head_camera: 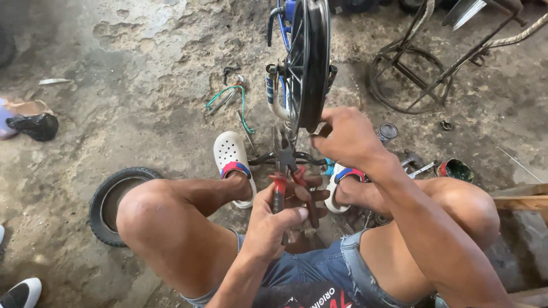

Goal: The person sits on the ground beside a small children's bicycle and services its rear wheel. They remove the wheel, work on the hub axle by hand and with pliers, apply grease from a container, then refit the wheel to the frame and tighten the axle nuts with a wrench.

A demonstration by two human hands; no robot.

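A small bicycle wheel [308, 57] with a black tyre stands upright in front of me, held in a blue and white frame [273, 91]. My left hand [279, 219] grips red-handled pliers [283, 177], whose jaws point up at the wheel's lower hub area. My right hand [348, 137] rests closed on the bottom edge of the tyre, near the axle. What the jaws bite on is hidden. I sit with knees apart, feet in white clogs [231, 159].
A small loose tyre [114, 199] lies on the dirt floor at left. Green wire [228, 100] lies near the wheel. Small tins [455, 170] and tools sit at right, beside a metal stand [416, 74]. A black saddle [37, 125] lies far left.
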